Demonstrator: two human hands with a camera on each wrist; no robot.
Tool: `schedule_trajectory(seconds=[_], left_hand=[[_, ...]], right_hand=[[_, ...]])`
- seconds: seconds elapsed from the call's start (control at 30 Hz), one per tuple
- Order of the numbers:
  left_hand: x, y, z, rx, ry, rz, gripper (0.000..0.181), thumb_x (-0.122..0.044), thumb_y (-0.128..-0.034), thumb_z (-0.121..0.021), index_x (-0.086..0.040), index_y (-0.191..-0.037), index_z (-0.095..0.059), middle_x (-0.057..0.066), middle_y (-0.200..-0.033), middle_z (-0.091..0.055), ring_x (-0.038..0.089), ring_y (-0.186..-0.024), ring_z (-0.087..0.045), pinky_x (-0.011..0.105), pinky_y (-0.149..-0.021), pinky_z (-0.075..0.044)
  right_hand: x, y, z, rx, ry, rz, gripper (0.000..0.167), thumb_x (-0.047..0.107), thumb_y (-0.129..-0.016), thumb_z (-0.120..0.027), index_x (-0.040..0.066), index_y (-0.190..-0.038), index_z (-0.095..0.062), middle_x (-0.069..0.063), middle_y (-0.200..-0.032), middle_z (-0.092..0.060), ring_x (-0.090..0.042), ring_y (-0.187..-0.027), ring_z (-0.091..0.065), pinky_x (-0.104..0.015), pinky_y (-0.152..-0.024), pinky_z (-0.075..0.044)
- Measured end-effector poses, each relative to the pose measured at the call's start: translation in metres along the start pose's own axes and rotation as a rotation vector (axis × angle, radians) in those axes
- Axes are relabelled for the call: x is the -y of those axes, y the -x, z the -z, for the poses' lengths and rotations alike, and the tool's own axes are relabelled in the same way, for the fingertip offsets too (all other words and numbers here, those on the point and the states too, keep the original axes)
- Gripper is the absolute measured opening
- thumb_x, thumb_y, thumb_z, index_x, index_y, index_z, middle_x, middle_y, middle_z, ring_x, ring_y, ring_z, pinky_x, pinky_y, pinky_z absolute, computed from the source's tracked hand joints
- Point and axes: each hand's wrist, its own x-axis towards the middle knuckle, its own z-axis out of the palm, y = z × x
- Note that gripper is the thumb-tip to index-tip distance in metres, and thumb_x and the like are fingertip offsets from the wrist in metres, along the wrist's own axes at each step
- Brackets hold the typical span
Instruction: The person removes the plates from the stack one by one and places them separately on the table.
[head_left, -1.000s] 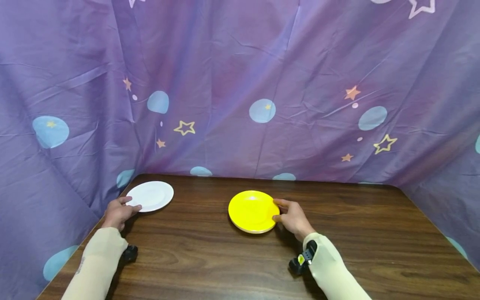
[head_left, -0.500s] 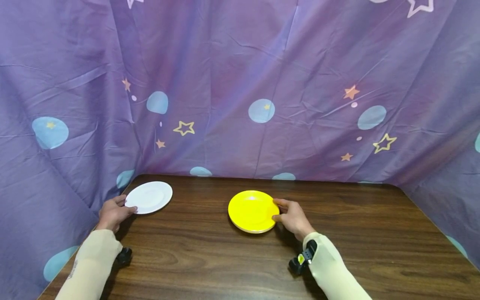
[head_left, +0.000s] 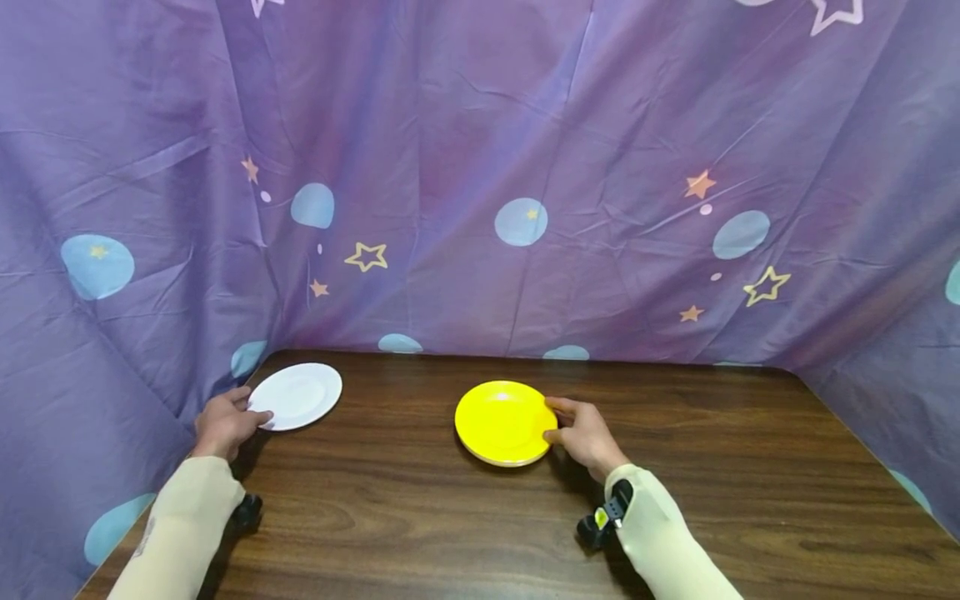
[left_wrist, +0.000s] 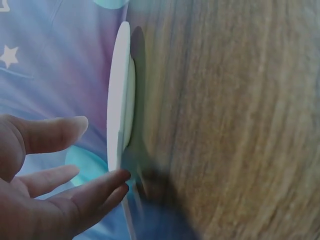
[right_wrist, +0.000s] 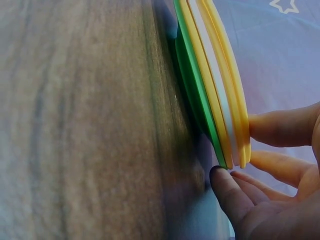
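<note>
On the far left of the table lies a white plate point(head_left: 296, 395). Fingers of the left hand point(head_left: 225, 423) touch its near-left rim; in the left wrist view the thumb of this hand point(left_wrist: 55, 185) stands off the plate point(left_wrist: 117, 95), with a gap between. At the middle of the table is a stack of plates with a yellow one point(head_left: 504, 423) on top. The right hand point(head_left: 588, 435) grips its right rim. The right wrist view shows green point(right_wrist: 192, 82), yellow and white layers in the stack, the right hand point(right_wrist: 280, 175) with its thumb at the top plate and a fingertip at the green rim.
The brown wooden table point(head_left: 420, 525) reaches back to a purple curtain point(head_left: 450, 167) with stars and blue spots, which also hangs along both sides. Dark wrist devices sit at both sleeves.
The left hand has shifted a little left and nearer, and the white plate has slid slightly the same way. The right hand and the stack have stayed in place.
</note>
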Motion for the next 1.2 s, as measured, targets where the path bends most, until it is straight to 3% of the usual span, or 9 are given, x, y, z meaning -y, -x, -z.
schedule_trajectory(seconds=[0.1,0.2,0.4,0.6,0.83,1.03,1.2], left_hand=[[-0.003,0.001,0.001,-0.020,-0.073,-0.035,0.070,-0.012,-0.0854,-0.070,0.009,-0.145,-0.041,0.031,-0.142,-0.049,0.051,-0.131,-0.040,0.053,-0.115,-0.030],[-0.007,0.003,0.003,-0.029,-0.146,-0.090,0.070,-0.014,-0.0848,-0.070,0.010,-0.144,-0.042,0.032,-0.142,-0.050,0.056,-0.131,-0.038,0.057,-0.115,-0.028],[-0.024,0.008,0.005,-0.050,-0.206,-0.198,0.069,-0.015,-0.0836,-0.070,0.010,-0.142,-0.044,0.036,-0.138,-0.051,0.057,-0.130,-0.042,0.060,-0.114,-0.028],[-0.039,0.013,-0.004,-0.044,-0.170,-0.344,0.064,-0.009,-0.0847,-0.070,0.009,-0.141,-0.047,0.036,-0.134,-0.054,0.050,-0.121,-0.059,0.055,-0.107,-0.043],[-0.054,0.022,-0.023,0.105,-0.011,-0.511,0.060,0.004,-0.0870,-0.069,0.007,-0.143,-0.047,0.034,-0.132,-0.059,0.048,-0.117,-0.063,0.044,-0.096,-0.055],[-0.066,0.034,-0.039,0.287,0.172,-0.555,0.063,0.009,-0.0885,-0.065,0.008,-0.147,-0.041,0.036,-0.134,-0.057,0.049,-0.121,-0.061,0.024,-0.089,-0.057],[-0.069,0.040,-0.052,0.497,0.265,-0.595,0.064,0.007,-0.0916,-0.062,0.008,-0.149,-0.036,0.038,-0.138,-0.053,0.051,-0.126,-0.056,0.025,-0.093,-0.056]], right_hand=[[0.000,0.000,0.000,-0.001,-0.003,-0.005,0.060,-0.010,-0.085,-0.066,-0.006,-0.143,-0.050,-0.028,-0.148,-0.050,-0.042,-0.136,-0.051,-0.047,-0.107,-0.048],[0.000,-0.001,0.000,0.001,-0.003,-0.002,0.060,-0.010,-0.085,-0.066,-0.006,-0.143,-0.050,-0.029,-0.148,-0.049,-0.043,-0.136,-0.050,-0.048,-0.108,-0.047],[0.000,-0.003,-0.001,0.001,-0.009,0.000,0.060,-0.010,-0.085,-0.066,-0.006,-0.143,-0.050,-0.028,-0.149,-0.049,-0.043,-0.137,-0.049,-0.049,-0.109,-0.046],[0.000,-0.002,0.001,0.007,-0.005,-0.008,0.060,-0.009,-0.086,-0.066,-0.005,-0.144,-0.049,-0.028,-0.149,-0.048,-0.043,-0.137,-0.049,-0.049,-0.108,-0.047],[0.000,-0.001,0.001,0.008,-0.014,0.000,0.060,-0.010,-0.085,-0.066,-0.006,-0.143,-0.049,-0.029,-0.148,-0.049,-0.043,-0.137,-0.049,-0.048,-0.108,-0.047],[-0.001,-0.002,0.001,0.011,-0.026,-0.002,0.060,-0.011,-0.086,-0.065,-0.006,-0.143,-0.049,-0.029,-0.149,-0.048,-0.043,-0.138,-0.049,-0.048,-0.108,-0.047],[-0.002,-0.001,0.000,0.012,-0.028,-0.008,0.060,-0.011,-0.086,-0.065,-0.006,-0.144,-0.048,-0.029,-0.150,-0.047,-0.043,-0.138,-0.048,-0.048,-0.108,-0.047]])
